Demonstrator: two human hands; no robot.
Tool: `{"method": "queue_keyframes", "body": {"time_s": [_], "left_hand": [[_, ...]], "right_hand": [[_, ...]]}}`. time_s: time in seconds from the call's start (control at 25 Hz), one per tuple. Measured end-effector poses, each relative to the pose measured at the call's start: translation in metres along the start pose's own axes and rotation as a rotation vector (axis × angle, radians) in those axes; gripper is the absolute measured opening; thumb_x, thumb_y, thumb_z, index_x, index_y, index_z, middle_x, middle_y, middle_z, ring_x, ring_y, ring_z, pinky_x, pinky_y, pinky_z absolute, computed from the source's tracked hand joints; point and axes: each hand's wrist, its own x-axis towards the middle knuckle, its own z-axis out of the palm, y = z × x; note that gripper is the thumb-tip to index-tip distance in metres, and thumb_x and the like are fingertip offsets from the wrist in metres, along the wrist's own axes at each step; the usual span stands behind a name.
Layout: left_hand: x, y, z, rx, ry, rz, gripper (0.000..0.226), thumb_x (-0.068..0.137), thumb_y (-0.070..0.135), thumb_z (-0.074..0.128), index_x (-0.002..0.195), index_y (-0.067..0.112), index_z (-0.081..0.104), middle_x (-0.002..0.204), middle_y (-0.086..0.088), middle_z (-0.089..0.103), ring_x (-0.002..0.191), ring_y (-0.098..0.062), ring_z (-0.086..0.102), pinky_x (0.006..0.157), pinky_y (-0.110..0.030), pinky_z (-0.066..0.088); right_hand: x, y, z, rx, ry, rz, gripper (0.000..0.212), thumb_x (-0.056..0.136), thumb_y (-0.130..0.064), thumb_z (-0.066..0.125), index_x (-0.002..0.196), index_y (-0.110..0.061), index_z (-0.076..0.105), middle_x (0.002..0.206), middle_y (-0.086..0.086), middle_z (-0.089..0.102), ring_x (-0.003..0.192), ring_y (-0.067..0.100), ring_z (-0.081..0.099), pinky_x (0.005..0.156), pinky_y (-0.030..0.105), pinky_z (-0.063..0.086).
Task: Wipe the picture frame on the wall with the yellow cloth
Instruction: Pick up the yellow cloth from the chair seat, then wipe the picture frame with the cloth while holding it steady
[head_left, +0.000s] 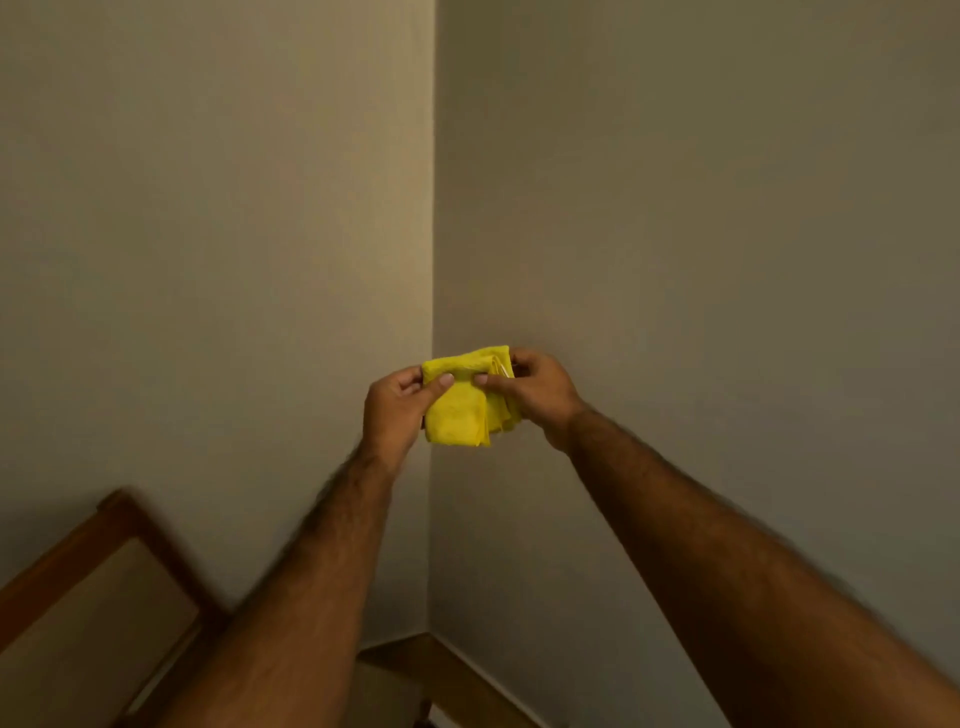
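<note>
**Both hands hold the folded yellow cloth in front of a room corner**

You are facing a corner where two plain walls meet. The left wall (208, 260) looks a little warmer and lighter. The right wall (701, 234) looks greyer and more in shade. Both are smooth and flat, with no marks that you can make out. The light is dim and yellowish.

Down at the bottom, a strip of wooden skirting (457, 675) runs along the foot of the right wall. In the bottom left corner there is a brown wooden frame (119, 525) with a pale panel inside it. It is tilted in the view and cut off by the edge, so you cannot tell what it is. It may be a chair back or a headboard.

The yellow cloth (460, 410) is up in the air, right in front of the corner line. It is soft and folded into a thick, nearly square pad, with layered edges showing on its right side.

Your left hand (395, 410) pinches the cloth's left side, thumb on the front. Your right hand (535, 389) pinches the top right part, thumb on the front too. Both hands are closed on the cloth. Your bare forearms reach up from the bottom and look blurry.

The picture frame on the wall is not in view.
</note>
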Motion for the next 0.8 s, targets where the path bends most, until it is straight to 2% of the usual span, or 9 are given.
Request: {"method": "queue_keyframes", "body": {"time_s": [0.08,0.2,0.32,0.48,0.6,0.72,0.8], "left_hand": [[0.006,0.047,0.028,-0.025,-0.037,0.095,0.032,0.084,0.020,0.079,0.113,0.007,0.075,0.107,-0.015,0.078,0.102,-0.030,0.075,0.092,-0.051,0.060],[0.010,0.114,0.059,-0.050,-0.072,0.206,0.038,0.086,0.019,0.077,0.120,0.004,0.071,0.112,-0.016,0.076,0.100,-0.026,0.075,0.092,-0.047,0.060],[0.003,0.187,0.089,-0.071,-0.106,0.320,0.042,0.086,0.021,0.077,0.124,0.004,0.069,0.114,-0.015,0.076,0.100,-0.022,0.075,0.094,-0.048,0.059],[-0.017,0.285,0.133,-0.103,-0.144,0.498,0.039,0.085,0.019,0.078,0.121,0.008,0.070,0.105,-0.008,0.077,0.089,-0.011,0.074,0.096,-0.050,0.058],[-0.034,0.360,0.165,-0.129,-0.153,0.634,0.047,0.081,0.027,0.081,0.124,0.010,0.070,0.110,-0.007,0.076,0.100,-0.021,0.073,0.096,-0.052,0.058],[-0.054,0.434,0.194,-0.184,-0.152,0.755,0.043,0.079,0.034,0.082,0.116,0.014,0.073,0.106,-0.006,0.077,0.101,-0.026,0.073,0.091,-0.056,0.060],[-0.064,0.485,0.212,-0.247,-0.173,0.814,0.037,0.081,0.035,0.081,0.110,0.014,0.074,0.101,-0.006,0.077,0.100,-0.029,0.074,0.086,-0.059,0.060]], "right_hand": [[-0.001,-0.042,-0.036,-0.018,0.044,-0.085,0.035,0.083,-0.011,0.081,0.117,-0.002,0.073,0.115,0.018,0.076,0.094,0.021,0.070,0.084,0.035,0.059],[-0.011,-0.107,-0.076,-0.072,0.080,-0.201,0.033,0.088,-0.012,0.076,0.119,-0.004,0.071,0.116,0.016,0.075,0.098,0.022,0.070,0.092,0.041,0.059],[-0.031,-0.175,-0.116,-0.139,0.152,-0.314,0.033,0.090,-0.014,0.074,0.122,-0.006,0.070,0.118,0.014,0.075,0.101,0.022,0.072,0.092,0.038,0.060],[-0.064,-0.263,-0.169,-0.221,0.308,-0.444,0.036,0.088,-0.022,0.077,0.122,-0.011,0.072,0.116,0.008,0.077,0.105,0.023,0.074,0.094,0.043,0.061],[-0.098,-0.329,-0.210,-0.263,0.429,-0.537,0.040,0.086,-0.026,0.080,0.122,-0.012,0.071,0.116,0.007,0.077,0.106,0.022,0.073,0.092,0.042,0.062],[-0.131,-0.395,-0.253,-0.299,0.569,-0.657,0.038,0.080,-0.037,0.084,0.106,-0.011,0.076,0.101,0.008,0.079,0.094,0.023,0.076,0.082,0.046,0.065],[-0.157,-0.438,-0.288,-0.403,0.702,-0.821,0.037,0.080,-0.046,0.080,0.095,-0.012,0.076,0.089,0.007,0.080,0.082,0.023,0.078,0.073,0.045,0.065]]}}
